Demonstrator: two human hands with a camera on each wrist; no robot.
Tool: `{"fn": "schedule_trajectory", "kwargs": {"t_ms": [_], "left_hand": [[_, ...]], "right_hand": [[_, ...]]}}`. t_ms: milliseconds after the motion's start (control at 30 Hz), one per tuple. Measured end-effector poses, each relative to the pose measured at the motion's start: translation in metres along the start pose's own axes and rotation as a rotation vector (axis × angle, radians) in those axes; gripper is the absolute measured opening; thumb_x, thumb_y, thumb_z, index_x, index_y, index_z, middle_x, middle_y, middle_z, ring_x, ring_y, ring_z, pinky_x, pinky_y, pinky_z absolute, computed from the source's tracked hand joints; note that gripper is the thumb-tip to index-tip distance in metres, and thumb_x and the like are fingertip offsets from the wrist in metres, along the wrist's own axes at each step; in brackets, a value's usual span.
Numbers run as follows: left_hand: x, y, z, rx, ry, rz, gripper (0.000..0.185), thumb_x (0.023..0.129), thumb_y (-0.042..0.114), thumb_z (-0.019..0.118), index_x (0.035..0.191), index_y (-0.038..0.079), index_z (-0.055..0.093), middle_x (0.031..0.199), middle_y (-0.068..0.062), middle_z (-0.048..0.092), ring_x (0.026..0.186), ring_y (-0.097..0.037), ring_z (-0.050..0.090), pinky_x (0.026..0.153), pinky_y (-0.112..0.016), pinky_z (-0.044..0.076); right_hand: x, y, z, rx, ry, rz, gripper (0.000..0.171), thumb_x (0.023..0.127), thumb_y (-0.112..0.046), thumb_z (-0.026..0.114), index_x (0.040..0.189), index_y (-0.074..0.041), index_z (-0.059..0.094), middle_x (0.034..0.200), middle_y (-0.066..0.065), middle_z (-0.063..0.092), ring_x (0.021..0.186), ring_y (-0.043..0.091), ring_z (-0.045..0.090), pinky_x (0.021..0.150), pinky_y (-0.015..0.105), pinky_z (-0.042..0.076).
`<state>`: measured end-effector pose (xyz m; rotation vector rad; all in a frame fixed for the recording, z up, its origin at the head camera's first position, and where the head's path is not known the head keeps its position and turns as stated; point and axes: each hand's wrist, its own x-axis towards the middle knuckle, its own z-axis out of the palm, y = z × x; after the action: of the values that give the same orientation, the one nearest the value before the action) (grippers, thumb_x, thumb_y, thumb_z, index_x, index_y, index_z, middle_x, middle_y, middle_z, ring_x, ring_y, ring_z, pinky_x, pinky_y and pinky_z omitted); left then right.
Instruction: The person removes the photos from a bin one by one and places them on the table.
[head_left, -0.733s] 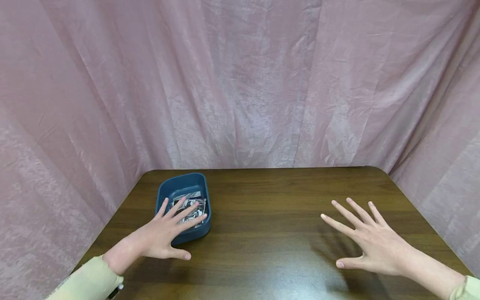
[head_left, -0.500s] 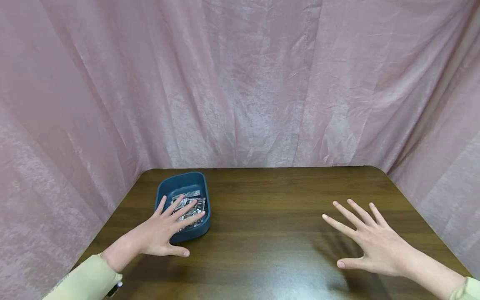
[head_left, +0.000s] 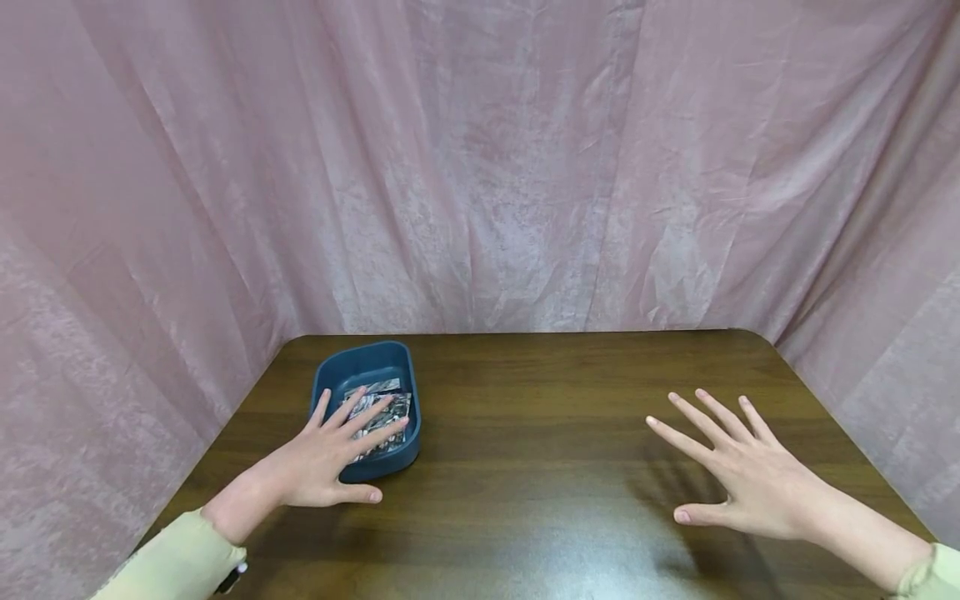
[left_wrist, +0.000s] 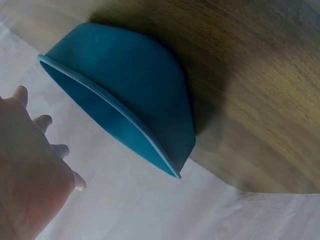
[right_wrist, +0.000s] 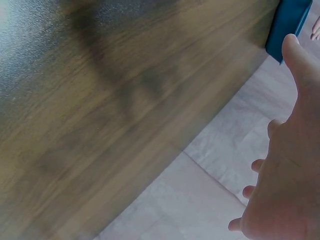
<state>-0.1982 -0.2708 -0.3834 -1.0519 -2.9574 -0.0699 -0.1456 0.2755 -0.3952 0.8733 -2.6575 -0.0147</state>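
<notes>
Head view: 2 hands out over the table (head_left: 525, 417), neither has hold of anything. Left hand (head_left: 318, 467): fingers fanned wide, thumb out toward the right, overlapping the near part of the blue bin (head_left: 403, 454). Left wrist view puts the fingers apart from its rim, so hovering, no contact. Right hand (head_left: 757, 479): same wide spread, above bare wood toward the right edge; shadow underneath fits it being clear of the surface.

Bin sits near the table's far-left corner, just in from the far edge, upright, mouth up; probably set that way so the contents stay corralled but reachable from above. Inside, flat, shiny printed pieces (head_left: 401, 407) overlap in a loose pile. Can't count them; fingers hide part, wrist views don't show them.

Spread, empty hands look like a neutral pose, my read. Pink curtain (head_left: 480, 167) behind the far edge, likely just there to screen the background.
</notes>
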Motion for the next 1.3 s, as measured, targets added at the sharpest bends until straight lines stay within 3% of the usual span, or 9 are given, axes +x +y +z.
{"fn": "schedule_trajectory", "kwargs": {"t_ms": [367,700,933,1133,1300], "left_hand": [[0.006,-0.020,-0.005,-0.093,0.103,-0.153,0.078,0.091,0.056,0.060,0.157,0.039,0.021,0.168,-0.005,0.010,0.152,-0.047,0.005,0.112,-0.077,-0.001],[-0.007,-0.031,0.007,-0.192,0.161,-0.270,0.089,0.087,0.050,0.068,0.159,0.029,0.019,0.166,-0.016,0.011,0.148,-0.054,0.008,0.106,-0.083,0.004],[-0.019,-0.029,0.019,-0.269,0.148,-0.349,0.092,0.088,0.052,0.068,0.160,0.027,0.016,0.165,-0.021,0.010,0.147,-0.056,0.009,0.103,-0.084,0.007],[-0.022,-0.032,0.024,-0.317,0.129,-0.407,0.094,0.090,0.050,0.066,0.160,0.016,0.014,0.163,-0.027,0.007,0.146,-0.058,0.006,0.105,-0.083,0.006],[-0.024,-0.033,0.026,-0.389,0.100,-0.470,0.102,0.090,0.049,0.066,0.159,0.005,0.005,0.160,-0.034,0.002,0.142,-0.063,0.008,0.107,-0.080,0.014]], "right_hand": [[0.008,0.001,0.001,0.033,-0.010,0.006,0.098,0.078,-0.069,0.067,0.157,-0.030,0.025,0.168,0.003,0.007,0.154,0.016,-0.017,0.119,0.057,-0.021],[0.014,-0.001,0.007,0.047,-0.008,-0.010,0.098,0.078,-0.069,0.067,0.157,-0.027,0.027,0.168,0.004,0.008,0.153,0.014,-0.017,0.120,0.053,-0.021],[0.015,-0.002,0.010,0.057,-0.007,-0.019,0.098,0.078,-0.069,0.067,0.157,-0.026,0.028,0.168,0.004,0.009,0.153,0.013,-0.017,0.121,0.050,-0.022],[0.018,-0.001,0.011,0.061,0.000,-0.020,0.098,0.078,-0.068,0.067,0.157,-0.026,0.027,0.167,0.005,0.010,0.154,0.013,-0.016,0.121,0.050,-0.021],[0.020,-0.001,0.012,0.072,-0.002,-0.021,0.099,0.078,-0.068,0.067,0.157,-0.024,0.027,0.167,0.005,0.010,0.154,0.015,-0.014,0.121,0.050,-0.021]]}}
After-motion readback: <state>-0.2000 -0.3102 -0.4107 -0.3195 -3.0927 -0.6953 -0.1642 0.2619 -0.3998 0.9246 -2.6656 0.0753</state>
